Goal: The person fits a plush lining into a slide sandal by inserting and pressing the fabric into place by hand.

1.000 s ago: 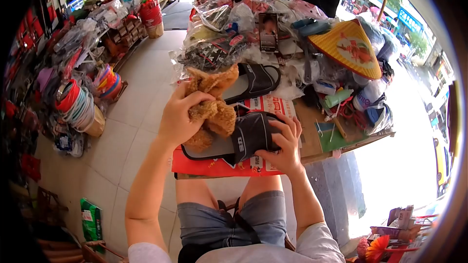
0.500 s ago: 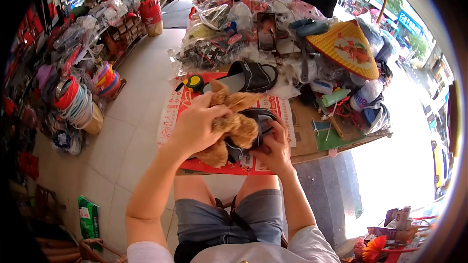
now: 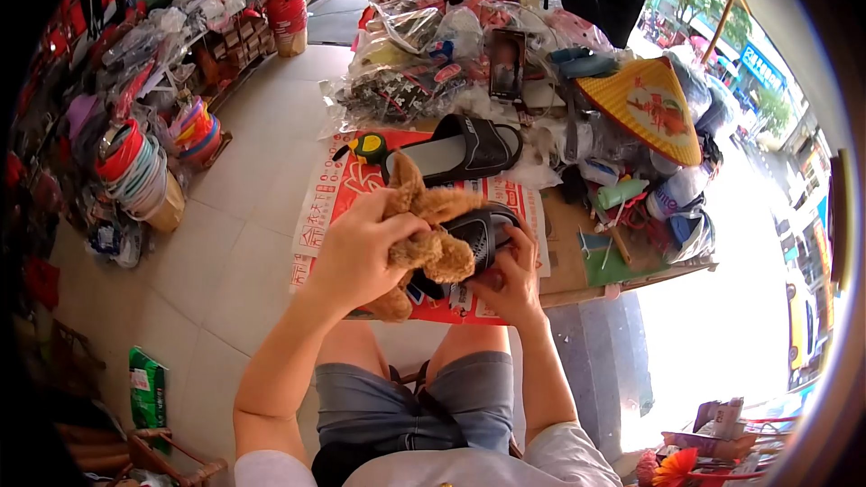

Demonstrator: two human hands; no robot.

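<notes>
My left hand [image 3: 361, 239] is closed on a bunched brown fuzzy cloth [image 3: 442, 257], pressed against a dark slide sandal [image 3: 483, 233]. That sandal is gripped at its right end by my right hand [image 3: 511, 275], fingers on the strap and thumb below. The cloth hides much of the sandal. Just beyond lies a second slide sandal [image 3: 469, 149], black-strapped with a grey footbed, on a red and white printed sheet [image 3: 316, 234]. A yellow and black tape measure [image 3: 368, 148] sits at its left.
Plastic-wrapped goods are heaped at the table's back, with a phone [image 3: 507, 63] propped among them. A yellow conical hat [image 3: 645, 108] lies at right. Stacked buckets [image 3: 135, 171] stand on the left floor. Scissors-like tools lie near the table's right edge.
The cloth has shifted slightly up and now bunches a little differently over the sandal. Both hands keep their holds. The whole view has tilted a little.
</notes>
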